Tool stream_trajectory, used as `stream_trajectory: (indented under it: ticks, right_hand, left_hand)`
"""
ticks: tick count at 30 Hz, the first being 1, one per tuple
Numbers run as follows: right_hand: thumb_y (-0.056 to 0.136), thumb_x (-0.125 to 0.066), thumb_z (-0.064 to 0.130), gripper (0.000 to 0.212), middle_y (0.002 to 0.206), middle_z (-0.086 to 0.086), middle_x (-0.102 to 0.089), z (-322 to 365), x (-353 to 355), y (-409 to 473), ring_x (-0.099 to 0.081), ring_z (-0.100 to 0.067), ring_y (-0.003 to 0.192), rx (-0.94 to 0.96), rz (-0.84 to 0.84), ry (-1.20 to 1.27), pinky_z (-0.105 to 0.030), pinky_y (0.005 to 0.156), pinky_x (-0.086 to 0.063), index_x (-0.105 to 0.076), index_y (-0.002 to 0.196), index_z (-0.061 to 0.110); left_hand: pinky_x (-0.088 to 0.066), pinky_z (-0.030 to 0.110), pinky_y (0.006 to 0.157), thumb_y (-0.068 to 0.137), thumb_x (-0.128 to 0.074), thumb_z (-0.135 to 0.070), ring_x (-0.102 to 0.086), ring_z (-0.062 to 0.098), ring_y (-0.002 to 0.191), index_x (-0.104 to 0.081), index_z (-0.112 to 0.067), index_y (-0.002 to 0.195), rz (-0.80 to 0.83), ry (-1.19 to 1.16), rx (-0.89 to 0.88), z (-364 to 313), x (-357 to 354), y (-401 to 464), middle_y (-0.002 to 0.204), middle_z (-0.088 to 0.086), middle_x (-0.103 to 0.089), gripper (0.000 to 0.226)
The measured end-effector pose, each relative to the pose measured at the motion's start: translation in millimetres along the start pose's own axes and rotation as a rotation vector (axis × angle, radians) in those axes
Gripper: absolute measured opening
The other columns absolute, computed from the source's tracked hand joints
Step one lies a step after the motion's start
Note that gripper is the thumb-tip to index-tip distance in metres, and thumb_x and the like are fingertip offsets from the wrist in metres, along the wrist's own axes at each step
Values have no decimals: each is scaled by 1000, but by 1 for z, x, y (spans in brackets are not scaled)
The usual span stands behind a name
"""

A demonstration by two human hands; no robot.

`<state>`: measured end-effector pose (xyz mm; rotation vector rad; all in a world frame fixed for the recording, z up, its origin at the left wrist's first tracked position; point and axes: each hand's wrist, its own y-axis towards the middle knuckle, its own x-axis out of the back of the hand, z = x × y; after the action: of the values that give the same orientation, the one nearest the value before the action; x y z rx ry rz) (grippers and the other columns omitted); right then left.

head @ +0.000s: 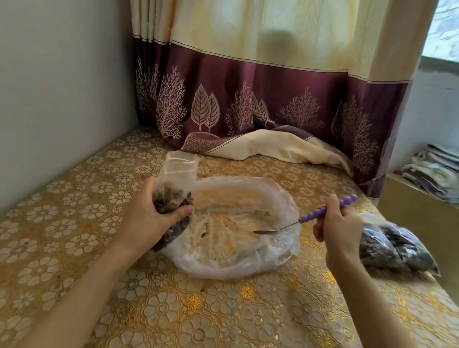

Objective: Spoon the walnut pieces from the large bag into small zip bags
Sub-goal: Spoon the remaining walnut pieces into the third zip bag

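Clear small bag (174,193), about half full of walnuts, sits gripped in your left hand (147,216) beside the nearly emptied big bag (239,231), your right hand (336,227) pinches the spoon (297,222) inside it, and a filled bag (396,248) lies rightmost.

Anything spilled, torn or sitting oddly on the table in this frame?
No spill or tear shows. The large bag lies open and looks nearly empty. The left hand grips the small zip bag upright; the right hand holds the purple-handled spoon over the large bag. The curtain hem drapes onto the tablecloth, clear of the work.
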<state>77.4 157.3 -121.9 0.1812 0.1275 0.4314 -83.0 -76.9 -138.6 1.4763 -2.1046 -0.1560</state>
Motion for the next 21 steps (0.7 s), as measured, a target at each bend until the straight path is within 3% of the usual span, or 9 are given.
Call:
stream_trajectory:
  ticks: [5,8,10,13,15,17,19,21]
  right_hand:
    - [99,-42,26,43,59,-9,-64,-1,-3,19,-46,-13,43,-81,6,-142,-17,36,-33,-58,66,5]
    - [98,-43,26,43,67,-14,-67,-7,-5,20,-48,-13,47,-56,-16,-190,-20,42,-35,-63,71,-1]
    - [98,-40,23,44,64,-12,-66,-8,-5,23,-49,-13,47,-44,-74,-190,-23,46,-38,-61,65,2]
    - [96,-37,15,31,58,-8,-53,-1,-10,38,-48,-13,42,-160,-117,-99,-22,37,-42,-48,69,7]
    - [97,-35,13,28,57,-5,-43,6,-14,54,-40,-11,37,-316,-25,-98,-15,30,-32,-40,70,10]
    - [98,-33,14,32,55,-2,-34,10,-20,69,-29,-7,28,-409,153,-267,-12,29,-20,-36,65,13]
    - [96,-38,14,32,55,-1,-32,11,-26,81,-25,-6,27,-395,254,-493,-12,29,-18,-40,65,10]
    - [93,-53,18,19,58,-3,-35,11,-31,86,-27,-9,34,-333,289,-681,-12,30,-20,-47,78,7]
  left_hand:
    - [-39,18,70,67,-79,-32,-51,6,87,-48,-22,107,63,30,33,0,-4,-4,91,-20,-51,52]
    - [-37,16,65,66,-78,-38,-47,-7,81,-48,-26,104,94,39,15,-3,-5,-6,90,-21,-51,50]
    - [-37,14,64,65,-77,-40,-47,-9,81,-49,-30,100,148,21,14,-6,-7,-7,90,-20,-53,47]
    - [-36,12,63,66,-76,-40,-49,-7,82,-49,-31,99,194,0,21,-8,-9,-9,92,-19,-54,44]
    - [-37,13,65,67,-76,-38,-49,-7,85,-49,-27,102,200,2,14,-9,-10,-10,94,-17,-55,45]
    - [-38,13,65,68,-77,-36,-50,-6,84,-49,-27,100,206,3,7,-11,-10,-12,92,-16,-56,43]
    - [-37,11,62,69,-77,-34,-52,-7,80,-50,-28,97,208,11,-3,-12,-9,-13,88,-16,-58,39]
    - [-36,9,60,70,-77,-32,-53,-8,78,-51,-30,94,207,7,-5,-12,-8,-14,87,-17,-59,36]
